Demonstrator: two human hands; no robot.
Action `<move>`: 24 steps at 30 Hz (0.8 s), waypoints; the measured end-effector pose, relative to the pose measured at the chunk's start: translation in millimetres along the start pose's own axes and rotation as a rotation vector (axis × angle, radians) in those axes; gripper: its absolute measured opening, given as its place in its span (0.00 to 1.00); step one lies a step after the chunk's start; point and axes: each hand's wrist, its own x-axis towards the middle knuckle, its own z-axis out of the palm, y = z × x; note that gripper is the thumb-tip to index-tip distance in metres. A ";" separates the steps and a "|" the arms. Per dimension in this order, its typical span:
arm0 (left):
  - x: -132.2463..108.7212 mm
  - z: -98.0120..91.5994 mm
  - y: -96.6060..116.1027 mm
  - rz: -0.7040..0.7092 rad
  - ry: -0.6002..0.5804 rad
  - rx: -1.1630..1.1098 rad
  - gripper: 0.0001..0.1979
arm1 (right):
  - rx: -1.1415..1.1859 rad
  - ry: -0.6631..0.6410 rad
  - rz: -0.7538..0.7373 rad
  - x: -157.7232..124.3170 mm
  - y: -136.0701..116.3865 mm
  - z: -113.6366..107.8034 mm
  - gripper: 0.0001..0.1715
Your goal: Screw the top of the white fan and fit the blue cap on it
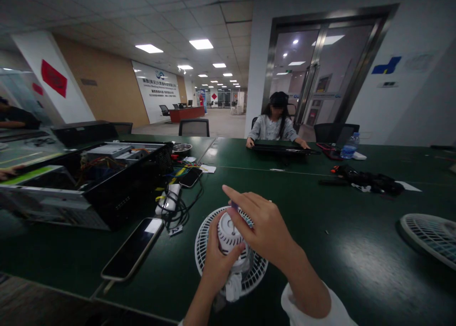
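A small white fan lies with its round slatted grille (202,240) down on the green table, its motor housing (230,231) facing up. Around the side of that housing my left hand (218,259) is closed, thumb across the near side. My right hand (265,221) is above the housing's right edge, index finger stretched forward. Between its thumb and other fingers shows a small dark piece, too hidden to name. A white bracket-like part (233,285) sticks out of the fan toward me.
Left stands an open computer case (135,188). A phone (133,250), tangled cables (180,216) and a second phone (190,177) lie nearby. Another white grille (431,235) is at right. Opposite, a person (274,121) holds a flat black panel (281,149). A bottle (350,145) stands far right.
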 end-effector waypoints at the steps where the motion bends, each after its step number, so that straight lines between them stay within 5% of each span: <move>1: -0.1 -0.1 0.1 -0.002 -0.001 -0.005 0.34 | 0.039 0.005 -0.001 0.1 -0.7 -1.6 0.19; 9: -0.1 -1.3 3.5 -0.017 -0.016 0.022 0.33 | 0.017 0.116 0.004 1.3 -0.1 4.1 0.13; 16: 0.3 0.2 5.0 -0.004 -0.010 -0.016 0.33 | 0.076 -0.015 0.018 0.3 -0.5 -1.7 0.23; 24: 0.3 -0.6 2.8 0.001 -0.010 0.007 0.34 | -0.066 0.049 0.029 1.7 -1.8 3.7 0.14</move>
